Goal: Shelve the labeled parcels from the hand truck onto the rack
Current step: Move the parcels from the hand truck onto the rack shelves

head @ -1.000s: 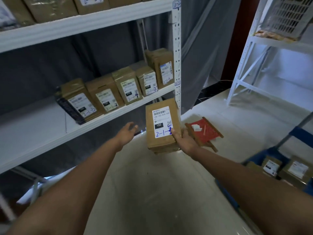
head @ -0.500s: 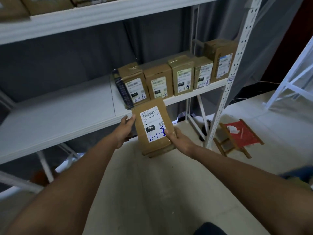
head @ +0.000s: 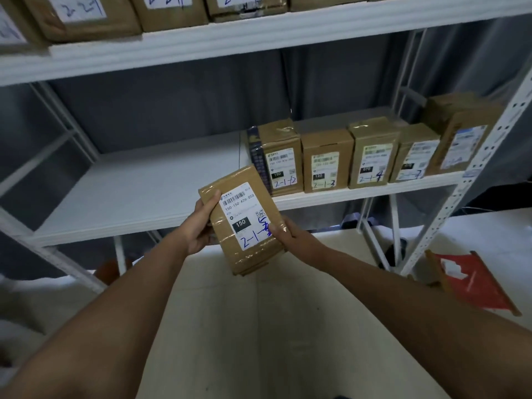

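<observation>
A brown cardboard parcel (head: 244, 220) with a white label handwritten "2-1-5" is held in front of the middle shelf (head: 138, 194) of the white rack. My left hand (head: 201, 223) grips its left edge, thumb on the front face. My right hand (head: 290, 236) grips its lower right edge. On the shelf's right part stand several labeled parcels in a row, the nearest marked "2-1-2" (head: 280, 156), then "2-1-3" (head: 326, 161) and "2-1-4" (head: 372, 152). The hand truck is out of view.
The upper shelf (head: 259, 36) carries more labeled parcels. The rack's perforated right post (head: 472, 180) slants down to the floor. A small red wooden stool (head: 475, 280) sits on the floor at right. Grey curtain hangs behind the rack.
My left hand has joined the right on the parcel. The parcel has come up toward the middle shelf, left of the "2-1-2" parcel. My view turned left to face the rack.
</observation>
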Available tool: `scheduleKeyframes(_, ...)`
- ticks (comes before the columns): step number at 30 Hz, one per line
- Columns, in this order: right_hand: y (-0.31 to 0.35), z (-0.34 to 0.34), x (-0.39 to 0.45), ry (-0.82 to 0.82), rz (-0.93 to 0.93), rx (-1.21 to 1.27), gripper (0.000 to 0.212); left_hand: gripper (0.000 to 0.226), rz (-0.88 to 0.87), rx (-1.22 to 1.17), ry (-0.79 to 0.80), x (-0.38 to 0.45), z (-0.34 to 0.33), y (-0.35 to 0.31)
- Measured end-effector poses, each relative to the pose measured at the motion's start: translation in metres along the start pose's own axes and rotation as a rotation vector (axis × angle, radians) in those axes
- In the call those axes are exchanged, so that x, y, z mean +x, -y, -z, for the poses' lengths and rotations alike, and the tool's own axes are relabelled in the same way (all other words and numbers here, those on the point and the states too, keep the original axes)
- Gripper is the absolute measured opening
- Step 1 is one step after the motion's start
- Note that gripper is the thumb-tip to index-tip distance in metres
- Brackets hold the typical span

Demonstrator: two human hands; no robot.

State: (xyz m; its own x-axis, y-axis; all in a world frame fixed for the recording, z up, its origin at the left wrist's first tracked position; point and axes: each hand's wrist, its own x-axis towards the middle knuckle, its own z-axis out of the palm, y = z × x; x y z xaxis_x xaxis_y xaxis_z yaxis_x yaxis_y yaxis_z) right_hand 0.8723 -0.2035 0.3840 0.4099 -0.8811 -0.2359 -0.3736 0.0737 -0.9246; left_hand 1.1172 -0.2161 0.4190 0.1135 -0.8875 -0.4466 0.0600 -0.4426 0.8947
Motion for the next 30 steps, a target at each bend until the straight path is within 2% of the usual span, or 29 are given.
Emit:
scheduleKeyframes(5, 0.022, 0.011, 0.030, 0.029, 0.029, -0.100, 0.066, 0.063, -0.061, -0.072, -0.111, 0.006, 0.016, -0.017)
scheduleKeyframes(8, 0.032, 0.012, 0.041, 0.007, 0.055, -0.128, 0.070, 0.062, -0.100, -0.043, -0.173, 0.010, 0.028, -0.023)
scheduleKeyframes(10, 0.037, 0.012, 0.050, -0.038, 0.093, -0.233, 0.073, 0.060, -0.134, 0.000, -0.205, 0.015, 0.040, -0.026)
scheduleKeyframes(15, 0.054, 0.012, 0.077, -0.089, 0.140, -0.372, 0.075, 0.057, -0.205, 0.040, -0.219, 0.033, 0.067, -0.048)
scheduleKeyframes(19, 0.071, 0.007, 0.095, -0.276, 0.149, -0.501, 0.069, 0.059, -0.255, 0.047, -0.183, 0.049, 0.083, -0.076)
scheduleKeyframes(22, 0.086, 0.003, 0.103, -0.424, 0.248, -0.650, 0.061, 0.066, -0.299, 0.046, -0.166, 0.064, 0.092, -0.096)
scheduleKeyframes(26, 0.103, 0.003, 0.115, -0.534, 0.338, -0.872, 0.058, 0.073, -0.385, 0.063, -0.171, 0.088, 0.096, -0.118)
scheduleKeyframes(30, 0.115, 0.013, 0.128, -0.581, 0.236, -0.991, 0.064, 0.079, -0.469, 0.093, -0.115, 0.113, 0.089, -0.132)
